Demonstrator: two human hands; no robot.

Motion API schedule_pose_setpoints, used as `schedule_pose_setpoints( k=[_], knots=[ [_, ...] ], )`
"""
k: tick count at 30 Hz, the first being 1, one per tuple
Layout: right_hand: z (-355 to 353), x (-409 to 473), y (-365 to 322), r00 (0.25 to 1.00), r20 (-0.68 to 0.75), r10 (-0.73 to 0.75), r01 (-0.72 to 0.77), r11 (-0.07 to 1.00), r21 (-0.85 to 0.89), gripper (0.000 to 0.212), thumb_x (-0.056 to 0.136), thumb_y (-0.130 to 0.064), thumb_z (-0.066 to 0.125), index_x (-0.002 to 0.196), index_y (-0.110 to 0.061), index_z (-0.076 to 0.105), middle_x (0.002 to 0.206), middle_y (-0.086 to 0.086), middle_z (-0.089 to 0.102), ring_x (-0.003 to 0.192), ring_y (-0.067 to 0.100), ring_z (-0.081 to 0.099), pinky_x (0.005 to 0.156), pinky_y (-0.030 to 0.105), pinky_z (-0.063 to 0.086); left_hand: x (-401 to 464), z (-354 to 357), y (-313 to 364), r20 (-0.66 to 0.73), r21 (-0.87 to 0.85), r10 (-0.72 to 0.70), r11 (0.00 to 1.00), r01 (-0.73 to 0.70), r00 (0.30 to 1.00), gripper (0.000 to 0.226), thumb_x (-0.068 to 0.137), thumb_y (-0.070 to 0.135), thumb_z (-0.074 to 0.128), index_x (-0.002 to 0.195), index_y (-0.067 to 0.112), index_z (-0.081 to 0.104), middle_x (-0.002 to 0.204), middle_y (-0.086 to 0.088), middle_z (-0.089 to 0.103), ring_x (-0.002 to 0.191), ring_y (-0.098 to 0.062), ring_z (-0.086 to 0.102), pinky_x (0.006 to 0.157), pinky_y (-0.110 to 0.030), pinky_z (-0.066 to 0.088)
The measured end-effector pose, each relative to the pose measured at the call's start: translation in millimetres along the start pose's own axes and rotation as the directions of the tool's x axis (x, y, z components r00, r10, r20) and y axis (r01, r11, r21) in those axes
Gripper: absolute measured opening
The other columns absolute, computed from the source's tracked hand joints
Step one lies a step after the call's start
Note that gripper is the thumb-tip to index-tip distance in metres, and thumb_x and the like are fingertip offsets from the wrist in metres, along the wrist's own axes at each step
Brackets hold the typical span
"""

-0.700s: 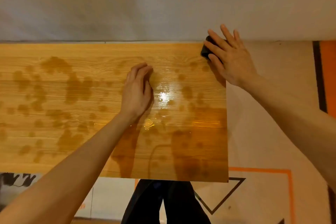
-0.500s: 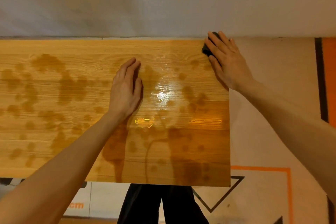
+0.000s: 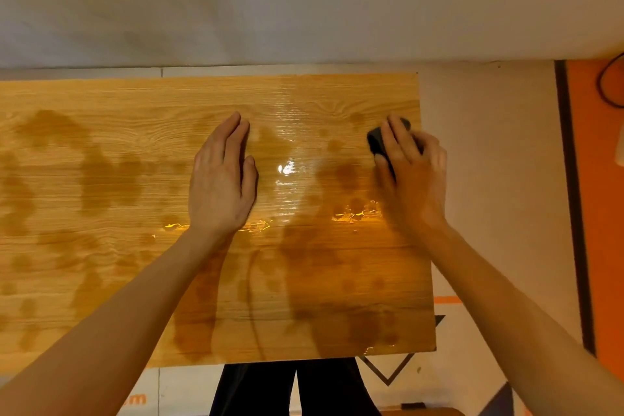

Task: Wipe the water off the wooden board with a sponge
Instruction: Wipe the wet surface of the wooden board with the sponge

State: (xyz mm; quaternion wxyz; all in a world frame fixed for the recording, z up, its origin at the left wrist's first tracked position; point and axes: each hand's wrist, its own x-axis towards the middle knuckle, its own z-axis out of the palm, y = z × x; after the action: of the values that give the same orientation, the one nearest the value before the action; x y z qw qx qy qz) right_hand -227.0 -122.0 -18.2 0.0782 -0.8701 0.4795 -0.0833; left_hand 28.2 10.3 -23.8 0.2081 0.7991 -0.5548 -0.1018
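Observation:
A wide wooden board (image 3: 135, 101) fills the middle of the head view, with dark wet patches (image 3: 104, 176) across it and shiny water (image 3: 287, 169) near the centre. My left hand (image 3: 221, 179) lies flat on the board, fingers together, holding nothing. My right hand (image 3: 413, 176) presses a dark sponge (image 3: 374, 140) onto the board near its right edge. Most of the sponge is hidden under my fingers.
A pale wall (image 3: 304, 3) rises right behind the board. To the right lies a light floor mat (image 3: 499, 179) with a black stripe and an orange band (image 3: 597, 213). A dark cable (image 3: 606, 84) curls at the far right. My dark trousers (image 3: 290, 388) show below the board.
My right hand has pulled the sponge from the board's far right corner toward me along the right edge. My left hand stays flat on the board.

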Motion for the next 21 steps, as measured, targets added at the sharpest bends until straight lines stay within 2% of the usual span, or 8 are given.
schedule_pose_setpoints(
  k=[3, 6, 10, 12, 14, 15, 18, 21],
  knots=[
    [9, 54, -2, 1.000, 0.008, 0.003, -0.003, 0.994, 0.109, 0.049, 0.105, -0.025, 0.035, 0.150, -0.007, 0.030, 0.158, 0.008, 0.027, 0.147, 0.030, 0.018, 0.121, 0.042, 0.011, 0, 1, -1, -0.010, -0.006, 0.004, 1.000, -0.004, 1.000, 0.050, 0.104, 0.021, 0.043, 0.152, 0.007, 0.041, 0.160, -0.008, 0.037, 0.147, -0.026, 0.037, 0.119, -0.040, 0.030],
    [15, 89, -16, 0.993, 0.038, 0.113, -0.118, 0.976, 0.182, 0.050, 0.106, -0.022, 0.024, 0.153, -0.005, 0.018, 0.162, 0.010, 0.012, 0.150, 0.028, 0.006, 0.123, 0.045, 0.005, -2, 3, -3, -0.011, -0.007, 0.007, 1.000, -0.007, 1.000, 0.050, 0.104, 0.021, 0.043, 0.152, 0.007, 0.041, 0.161, -0.008, 0.037, 0.147, -0.026, 0.037, 0.119, -0.041, 0.030],
    [14, 39, -37, 0.995, 0.004, 0.096, -0.094, 0.968, 0.231, 0.051, 0.102, -0.017, 0.029, 0.151, -0.002, 0.025, 0.159, 0.015, 0.020, 0.149, 0.030, 0.014, 0.122, 0.045, 0.011, -1, 4, -5, -0.017, -0.008, 0.009, 1.000, -0.009, 1.000, 0.050, 0.104, 0.019, 0.046, 0.151, 0.006, 0.042, 0.160, -0.010, 0.038, 0.145, -0.028, 0.039, 0.118, -0.044, 0.033],
    [8, -9, -45, 0.998, 0.047, 0.043, -0.055, 0.955, 0.293, 0.050, 0.101, -0.018, 0.032, 0.150, -0.005, 0.030, 0.159, 0.014, 0.024, 0.148, 0.028, 0.017, 0.120, 0.048, 0.018, -1, 4, -5, -0.020, -0.005, 0.015, 1.000, -0.015, 1.000, 0.049, 0.104, 0.018, 0.046, 0.151, 0.005, 0.042, 0.159, -0.010, 0.038, 0.145, -0.028, 0.039, 0.117, -0.044, 0.034],
    [4, -33, -48, 0.999, 0.015, 0.035, -0.038, 0.923, 0.384, 0.047, 0.102, -0.019, 0.035, 0.147, -0.011, 0.034, 0.158, 0.010, 0.026, 0.148, 0.029, 0.019, 0.116, 0.054, 0.025, 0, 4, -5, -0.016, 0.001, 0.015, 1.000, -0.015, 1.000, 0.050, 0.104, 0.020, 0.045, 0.151, 0.005, 0.042, 0.159, -0.010, 0.039, 0.146, -0.027, 0.038, 0.118, -0.043, 0.033],
    [5, -29, -47, 0.999, 0.006, 0.032, -0.032, 0.922, 0.386, 0.045, 0.102, -0.018, 0.038, 0.146, -0.012, 0.038, 0.157, 0.009, 0.028, 0.147, 0.029, 0.021, 0.115, 0.055, 0.027, 0, 4, -5, -0.015, 0.005, 0.011, 1.000, -0.011, 1.000, 0.050, 0.104, 0.020, 0.044, 0.151, 0.005, 0.042, 0.160, -0.010, 0.039, 0.146, -0.027, 0.038, 0.118, -0.042, 0.032],
    [16, 27, -48, 0.999, 0.022, 0.038, -0.043, 0.973, 0.227, 0.047, 0.100, -0.012, 0.045, 0.147, -0.011, 0.038, 0.156, 0.012, 0.031, 0.146, 0.031, 0.023, 0.117, 0.054, 0.025, 2, 3, -4, -0.014, 0.010, 0.006, 1.000, -0.006, 1.000, 0.050, 0.103, 0.021, 0.043, 0.151, 0.005, 0.042, 0.160, -0.010, 0.039, 0.146, -0.027, 0.038, 0.119, -0.043, 0.032],
    [25, 77, -59, 0.990, 0.000, 0.144, -0.140, 0.959, 0.245, 0.046, 0.104, -0.023, 0.033, 0.150, -0.014, 0.034, 0.159, 0.008, 0.025, 0.149, 0.028, 0.016, 0.121, 0.048, 0.013, 2, 2, -4, -0.024, 0.013, 0.016, 1.000, -0.016, 1.000, 0.050, 0.103, 0.020, 0.044, 0.150, 0.005, 0.043, 0.159, -0.011, 0.039, 0.146, -0.027, 0.037, 0.119, -0.043, 0.032]
  ],
)
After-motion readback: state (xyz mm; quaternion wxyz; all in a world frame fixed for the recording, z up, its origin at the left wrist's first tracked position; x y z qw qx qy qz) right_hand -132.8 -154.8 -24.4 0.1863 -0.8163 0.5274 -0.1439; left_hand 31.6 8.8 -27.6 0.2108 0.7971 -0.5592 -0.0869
